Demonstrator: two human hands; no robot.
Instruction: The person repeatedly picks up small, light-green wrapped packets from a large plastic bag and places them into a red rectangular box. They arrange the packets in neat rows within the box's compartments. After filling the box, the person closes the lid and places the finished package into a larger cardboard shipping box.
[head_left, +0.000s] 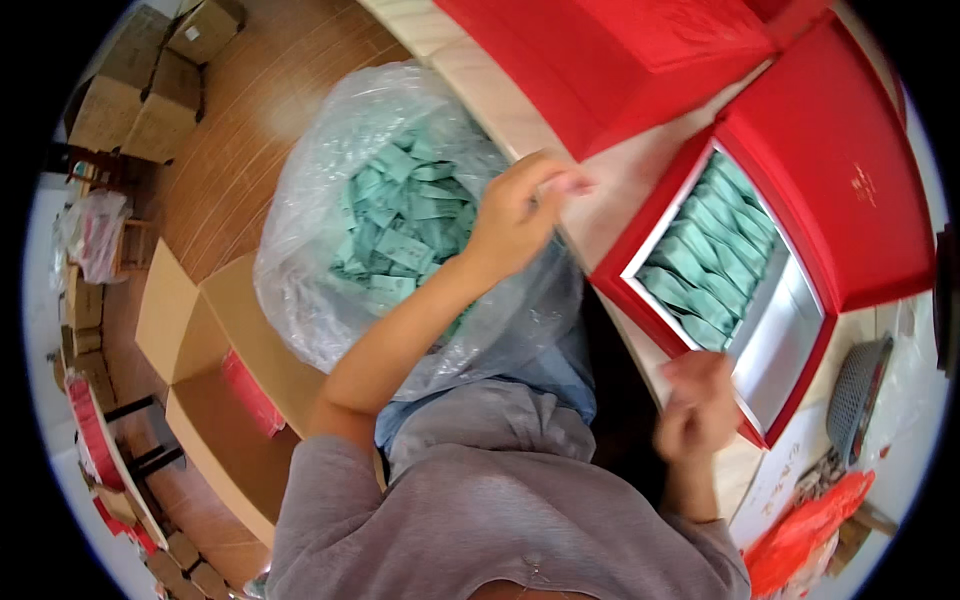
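My left hand (518,212) hangs between the clear plastic bag (305,225) and the table edge, its fingers curled in and nothing showing in them. Inside the bag lies a heap of small pale green sachets (410,215). On the table at the right stands a red gift box (655,325) with its lid (840,170) swung back. Green sachets (710,255) stand packed in rows in its silver-lined inside, while the near right part (780,350) of that lining is bare. By the box's near edge is my right hand (695,405), fingers bent and smeared by motion.
Another red box (610,70) occupies the table's far side. An open cardboard carton (230,400) sits left of my lap. Brown cartons (150,90) are stacked at the far left. A grey plastic basket (858,400) and a red plastic bag (810,530) lie at the right.
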